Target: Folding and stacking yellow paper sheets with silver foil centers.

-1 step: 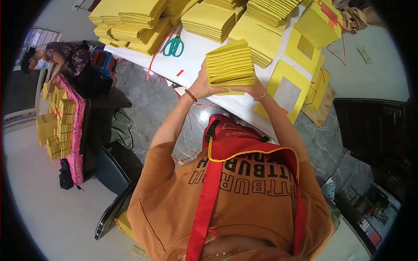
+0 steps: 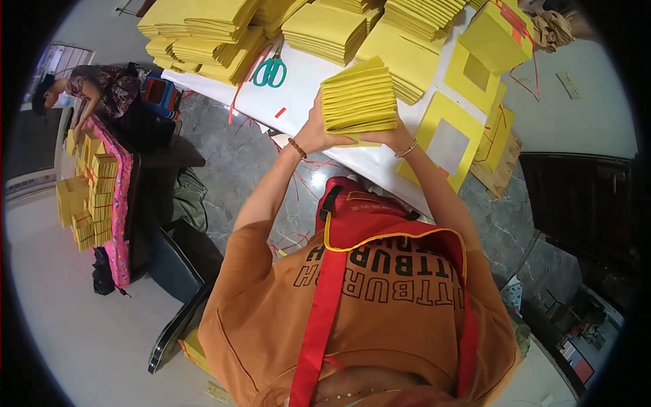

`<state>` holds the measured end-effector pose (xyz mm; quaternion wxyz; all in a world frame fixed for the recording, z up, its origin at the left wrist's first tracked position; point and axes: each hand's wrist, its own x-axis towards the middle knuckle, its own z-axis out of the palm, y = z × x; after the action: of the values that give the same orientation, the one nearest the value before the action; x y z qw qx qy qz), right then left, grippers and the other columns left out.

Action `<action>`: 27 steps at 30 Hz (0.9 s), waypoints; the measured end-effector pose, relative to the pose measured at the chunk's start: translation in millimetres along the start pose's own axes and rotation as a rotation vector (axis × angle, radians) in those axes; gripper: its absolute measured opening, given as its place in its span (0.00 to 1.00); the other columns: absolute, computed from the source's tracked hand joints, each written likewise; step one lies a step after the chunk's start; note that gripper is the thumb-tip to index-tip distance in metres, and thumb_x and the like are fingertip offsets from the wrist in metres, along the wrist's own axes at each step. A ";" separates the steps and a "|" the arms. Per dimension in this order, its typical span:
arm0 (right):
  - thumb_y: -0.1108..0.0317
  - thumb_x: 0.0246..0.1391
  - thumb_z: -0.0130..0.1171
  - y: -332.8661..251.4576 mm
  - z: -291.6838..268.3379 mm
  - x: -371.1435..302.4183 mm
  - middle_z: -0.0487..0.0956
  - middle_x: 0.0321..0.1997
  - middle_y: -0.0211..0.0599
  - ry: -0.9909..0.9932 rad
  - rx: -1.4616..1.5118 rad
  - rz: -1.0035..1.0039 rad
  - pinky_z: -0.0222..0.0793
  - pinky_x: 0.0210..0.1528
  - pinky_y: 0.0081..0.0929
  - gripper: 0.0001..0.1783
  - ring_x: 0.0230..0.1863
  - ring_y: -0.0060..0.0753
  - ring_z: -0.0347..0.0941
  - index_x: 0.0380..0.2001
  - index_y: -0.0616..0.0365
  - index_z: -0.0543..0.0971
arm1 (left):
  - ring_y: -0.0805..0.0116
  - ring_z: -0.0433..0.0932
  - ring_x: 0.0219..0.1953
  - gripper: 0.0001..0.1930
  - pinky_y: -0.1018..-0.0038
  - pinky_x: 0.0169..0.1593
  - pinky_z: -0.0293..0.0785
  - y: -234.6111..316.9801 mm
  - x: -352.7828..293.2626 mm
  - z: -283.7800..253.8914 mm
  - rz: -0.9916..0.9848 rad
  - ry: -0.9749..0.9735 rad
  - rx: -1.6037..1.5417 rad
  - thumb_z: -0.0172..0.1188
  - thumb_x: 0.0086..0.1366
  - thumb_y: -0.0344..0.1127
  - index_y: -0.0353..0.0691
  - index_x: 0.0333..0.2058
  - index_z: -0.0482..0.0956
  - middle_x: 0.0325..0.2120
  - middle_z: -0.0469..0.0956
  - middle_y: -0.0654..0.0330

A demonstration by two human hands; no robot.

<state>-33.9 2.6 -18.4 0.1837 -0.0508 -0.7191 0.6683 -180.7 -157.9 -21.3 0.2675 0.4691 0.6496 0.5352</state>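
Observation:
Between my two hands is a thick bundle of yellow folded paper pieces [image 2: 358,98], like envelopes, with the many edges facing me. My left hand [image 2: 316,133] is closed on its left side, and my right hand [image 2: 395,138] grips its lower right corner. Most of the fingers are hidden behind the bundle. It is held over the near edge of the white-covered table [image 2: 302,102]. Teal-handled scissors [image 2: 270,72] lie on the table to the left of the bundle, beside a red ribbon [image 2: 239,95].
Stacks of yellow folded paper [image 2: 325,30] fill the table's far side. Yellow frame-like sheets [image 2: 420,136] lie at the right, near ribbon-tied bundles [image 2: 498,139]. A person [image 2: 102,95] bends over another table with yellow bundles at left. A dark chair [image 2: 175,264] stands behind my left arm.

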 end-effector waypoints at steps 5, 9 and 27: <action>0.70 0.32 0.71 14.3 -3.6 -6.8 0.75 0.47 0.35 -0.033 -0.201 -0.013 0.65 0.51 0.28 0.34 0.47 0.29 0.70 0.47 0.60 0.70 | 0.51 0.63 0.53 0.47 0.66 0.56 0.62 -7.6 -4.9 4.5 0.064 0.010 0.208 0.74 0.37 0.43 0.35 0.55 0.56 0.50 0.61 0.46; 0.69 0.31 0.72 20.2 -11.2 -2.1 0.75 0.46 0.35 -0.034 -0.390 0.009 0.65 0.51 0.28 0.34 0.47 0.29 0.70 0.47 0.59 0.70 | 0.50 0.67 0.46 0.35 0.66 0.50 0.66 -24.3 0.5 7.5 0.061 -0.003 0.358 0.69 0.44 0.42 0.38 0.50 0.65 0.43 0.62 0.47; 0.42 0.54 0.42 -41.5 -15.1 -8.0 0.70 0.52 0.41 0.650 1.748 0.843 0.69 0.50 0.38 0.33 0.50 0.38 0.69 0.54 0.57 0.64 | 0.66 0.72 0.37 0.29 0.74 0.43 0.68 150.9 11.7 31.4 -0.071 -0.060 -0.064 0.55 0.59 0.42 0.34 0.55 0.60 0.42 0.71 0.52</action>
<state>-14.3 10.1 21.3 0.0928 -0.3265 0.1806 0.9231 -110.1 -135.5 114.4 0.3204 0.4528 0.6402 0.5314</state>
